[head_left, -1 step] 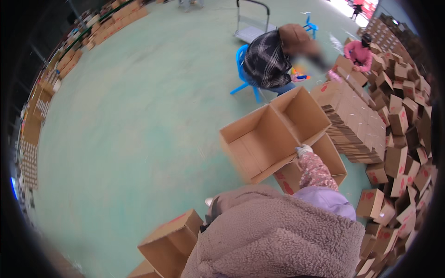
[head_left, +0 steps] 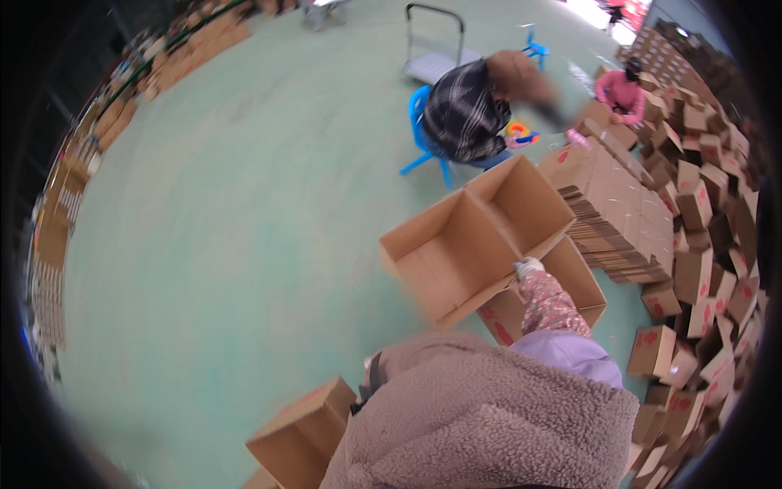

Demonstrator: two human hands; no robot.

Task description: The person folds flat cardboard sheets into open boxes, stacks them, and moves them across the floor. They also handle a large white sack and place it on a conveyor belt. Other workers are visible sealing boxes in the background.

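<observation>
My right hand [head_left: 529, 267], in a light glove and a pink floral sleeve, is closed on the top edge of an open cardboard box [head_left: 444, 259] where several boxes meet. That box is wide and its inside shows bare walls and bottom. Another open cardboard box [head_left: 533, 204] adjoins it on the far right. Under and to the right of my hand is a third open box [head_left: 574, 281], its side marked in red and partly covered by my sleeve. My left hand is out of sight; my brown fleece garment [head_left: 489, 407] fills the lower middle.
Flattened cardboard [head_left: 615, 212] is stacked beyond the boxes to the right. A large heap of cartons [head_left: 692, 277] lines the right side. A person in plaid [head_left: 464, 114] sits on a blue chair [head_left: 419, 122]. Another open box [head_left: 305, 432] stands at lower left.
The whole view has shifted slightly, so the surroundings sit a little further left. My right hand stays on the same box edge.
</observation>
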